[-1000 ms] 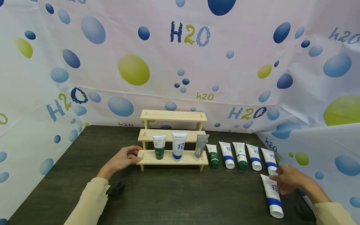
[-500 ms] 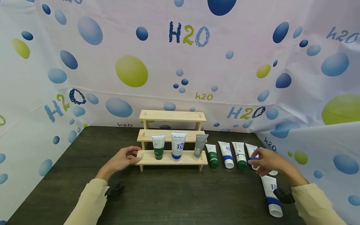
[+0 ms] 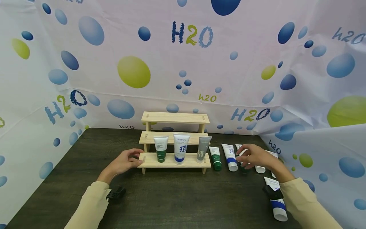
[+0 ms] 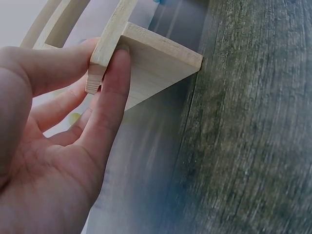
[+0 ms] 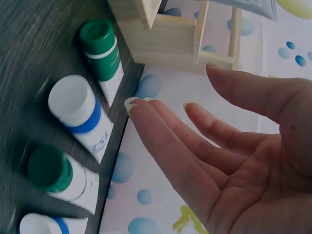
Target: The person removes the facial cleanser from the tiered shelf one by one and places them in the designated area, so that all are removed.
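My left hand (image 3: 125, 160) pinches the left end of the lowest board of a three-step wooden stand (image 3: 151, 164); the left wrist view shows thumb and fingers on either side of the board (image 4: 108, 46). On that step stand a green-and-white tube (image 3: 161, 149), a white tube with a blue band (image 3: 181, 148) and a grey tube (image 3: 203, 149). My right hand (image 3: 254, 156) hovers over the row of lying tubes, holding nothing, its fingers fairly straight in the right wrist view. Below it a white tube with a green cap (image 5: 51, 168) is partly covered in the head view.
Right of the stand lie a small green-and-white tube (image 3: 215, 158) and a blue-banded tube (image 3: 229, 157). Other tubes are partly behind my right hand. A larger blue-banded tube (image 3: 278, 208) lies nearer, partly under the right wrist's black device (image 3: 271, 192). A patterned sheet (image 3: 171, 63) hangs behind the table.
My right hand has moved left over the row of tubes, from beside the rightmost ones toward the stand. The left hand stays on the board, and the tubes have not visibly moved.
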A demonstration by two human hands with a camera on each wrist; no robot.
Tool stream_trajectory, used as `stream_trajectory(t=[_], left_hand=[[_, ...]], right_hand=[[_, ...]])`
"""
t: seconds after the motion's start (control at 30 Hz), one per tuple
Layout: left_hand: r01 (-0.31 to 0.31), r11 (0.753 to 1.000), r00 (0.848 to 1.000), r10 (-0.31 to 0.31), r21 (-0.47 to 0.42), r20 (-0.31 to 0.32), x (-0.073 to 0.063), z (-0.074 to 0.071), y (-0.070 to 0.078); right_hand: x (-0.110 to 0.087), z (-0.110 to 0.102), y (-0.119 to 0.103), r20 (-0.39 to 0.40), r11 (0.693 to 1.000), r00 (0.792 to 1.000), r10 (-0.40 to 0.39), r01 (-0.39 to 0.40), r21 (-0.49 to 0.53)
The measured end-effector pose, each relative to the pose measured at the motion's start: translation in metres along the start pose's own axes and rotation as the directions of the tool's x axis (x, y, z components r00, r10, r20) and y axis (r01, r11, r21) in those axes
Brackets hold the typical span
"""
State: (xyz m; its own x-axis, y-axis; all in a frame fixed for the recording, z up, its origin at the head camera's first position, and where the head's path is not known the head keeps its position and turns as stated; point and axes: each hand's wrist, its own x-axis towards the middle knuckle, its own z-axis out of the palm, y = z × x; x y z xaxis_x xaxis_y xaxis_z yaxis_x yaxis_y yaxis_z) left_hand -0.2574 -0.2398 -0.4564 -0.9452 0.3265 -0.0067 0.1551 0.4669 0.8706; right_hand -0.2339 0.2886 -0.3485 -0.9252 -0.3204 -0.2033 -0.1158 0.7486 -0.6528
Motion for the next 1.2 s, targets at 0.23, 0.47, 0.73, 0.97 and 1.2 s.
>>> stream_trajectory(t=[0.23, 0.47, 0.73, 0.97, 1.2], left_hand=[[0.004, 1.000, 1.000, -0.004, 0.001, 0.001, 0.000, 0.000, 0.001], [0.002, 1.000, 1.000, -0.002, -0.006, 0.005, 0.000, 0.000, 0.001], [0.008, 1.000, 1.000, -0.008, -0.015, 0.007, 0.001, 0.000, 0.000], [0.004, 1.000, 1.000, -0.004, -0.023, 0.008, 0.000, 0.000, -0.002], [0.010, 1.000, 1.000, -0.010, -0.026, 0.013, -0.001, 0.000, 0.001]], right_hand=[[0.011, 0.010, -0.008, -0.004, 0.997, 0.998, -0.060, 0.060, 0.042], [0.023, 0.025, -0.010, -0.028, 0.990, 0.991, -0.132, 0.133, 0.053], [0.036, 0.038, -0.019, -0.070, 0.967, 0.970, -0.235, 0.240, 0.084], [0.045, 0.053, -0.032, -0.127, 0.954, 0.952, -0.278, 0.289, 0.080], [0.053, 0.065, -0.041, -0.158, 0.942, 0.939, -0.306, 0.323, 0.091]])
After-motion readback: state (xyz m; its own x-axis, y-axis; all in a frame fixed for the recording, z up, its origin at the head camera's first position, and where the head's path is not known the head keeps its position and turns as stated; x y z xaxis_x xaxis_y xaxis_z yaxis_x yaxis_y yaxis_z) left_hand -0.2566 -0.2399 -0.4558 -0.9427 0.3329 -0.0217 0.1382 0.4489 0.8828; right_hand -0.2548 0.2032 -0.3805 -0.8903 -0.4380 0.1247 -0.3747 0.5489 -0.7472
